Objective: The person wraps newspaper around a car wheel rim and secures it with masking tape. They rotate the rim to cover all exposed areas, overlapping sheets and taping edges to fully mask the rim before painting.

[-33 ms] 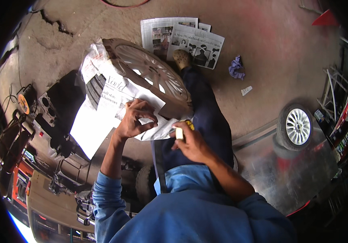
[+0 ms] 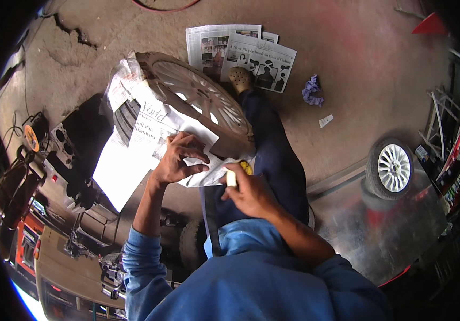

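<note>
Half-curled left hand (image 2: 181,159) is resting on newspaper (image 2: 143,138) (tugging might tear it); right hand (image 2: 253,193) is clutching a pale-yellow piece (image 2: 232,179).

Conc. flr (image 2: 363,96), newspaper pgs (image 2: 262,49), 1 crumpled purple wad (image 2: 312,91), 1 wht scrap (image 2: 326,121) nearby

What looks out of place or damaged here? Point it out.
A crumpled purplish wad and a small white scrap lie loose on the floor right of the newspapers, like litter. A jagged dark crack marks the floor at upper left, apparently damage.
</note>
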Demonstrator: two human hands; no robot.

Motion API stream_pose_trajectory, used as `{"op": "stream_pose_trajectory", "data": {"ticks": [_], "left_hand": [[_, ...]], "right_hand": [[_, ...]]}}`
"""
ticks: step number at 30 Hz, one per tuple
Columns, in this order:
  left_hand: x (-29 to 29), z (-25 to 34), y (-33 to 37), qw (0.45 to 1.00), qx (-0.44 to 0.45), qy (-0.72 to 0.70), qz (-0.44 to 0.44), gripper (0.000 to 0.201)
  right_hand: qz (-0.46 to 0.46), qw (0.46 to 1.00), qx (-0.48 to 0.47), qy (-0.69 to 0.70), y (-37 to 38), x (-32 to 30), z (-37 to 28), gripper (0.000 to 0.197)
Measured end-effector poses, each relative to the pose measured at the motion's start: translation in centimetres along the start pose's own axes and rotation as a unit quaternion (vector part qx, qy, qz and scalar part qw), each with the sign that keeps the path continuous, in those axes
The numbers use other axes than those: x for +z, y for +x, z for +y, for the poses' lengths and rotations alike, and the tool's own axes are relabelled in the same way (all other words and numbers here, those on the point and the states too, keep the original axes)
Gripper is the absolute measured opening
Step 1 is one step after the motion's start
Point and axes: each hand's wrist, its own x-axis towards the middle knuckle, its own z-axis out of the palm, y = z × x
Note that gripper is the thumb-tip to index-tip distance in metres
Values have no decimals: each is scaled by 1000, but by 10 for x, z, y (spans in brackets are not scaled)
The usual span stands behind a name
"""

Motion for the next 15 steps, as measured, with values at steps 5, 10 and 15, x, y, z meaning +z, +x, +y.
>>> {"op": "stream_pose_trajectory", "data": {"ticks": [5,10,15], "left_hand": [[-2,-3,-1,999,-12,-7,-36,40],[-13,2,0,994,-65,-45,-76,37],[-13,4,2,997,-21,-43,-67,22]], "right_hand": [[100,989,-58,-96,12,48,-10,57],[81,996,30,-33,22,51,-11,61],[73,997,26,-8,27,49,-10,62]]}}
